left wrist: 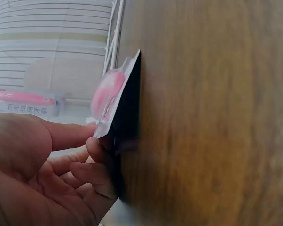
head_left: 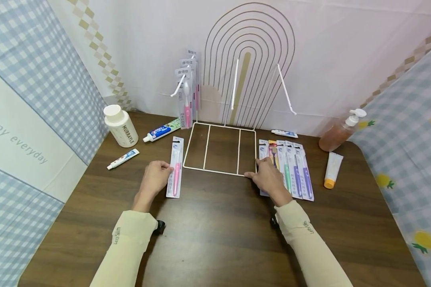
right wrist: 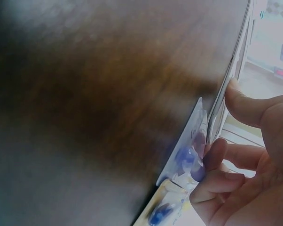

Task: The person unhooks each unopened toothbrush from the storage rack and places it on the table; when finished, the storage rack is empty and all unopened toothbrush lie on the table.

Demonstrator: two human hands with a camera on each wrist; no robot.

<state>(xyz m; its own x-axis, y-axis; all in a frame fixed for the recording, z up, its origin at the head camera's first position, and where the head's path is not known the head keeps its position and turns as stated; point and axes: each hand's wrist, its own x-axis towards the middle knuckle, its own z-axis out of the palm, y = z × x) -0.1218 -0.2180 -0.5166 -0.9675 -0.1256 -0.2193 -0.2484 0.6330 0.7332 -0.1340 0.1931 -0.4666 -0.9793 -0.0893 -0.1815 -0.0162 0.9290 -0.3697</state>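
In the head view my left hand (head_left: 156,179) pinches the left edge of a packaged pink toothbrush (head_left: 175,169). The left wrist view shows thumb and fingertips on the pack's edge (left wrist: 115,96), with the card tilted against the table. My right hand (head_left: 267,175) grips the front right corner of a white wire display rack (head_left: 222,172), thumb on its front wire and fingers by its side wire. Under and beside that hand lies a row of packaged toothbrushes (head_left: 296,173). More pink toothbrush packs (head_left: 185,95) hang from the rack's left hook (head_left: 178,85).
At left are a white bottle (head_left: 123,129), a small toothpaste tube (head_left: 123,159) and a larger toothpaste tube (head_left: 163,129). Another small tube (head_left: 284,133), a pump bottle (head_left: 335,133) and an orange-capped tube (head_left: 333,169) lie or stand at right. Two bare hooks (head_left: 285,87) jut forward.
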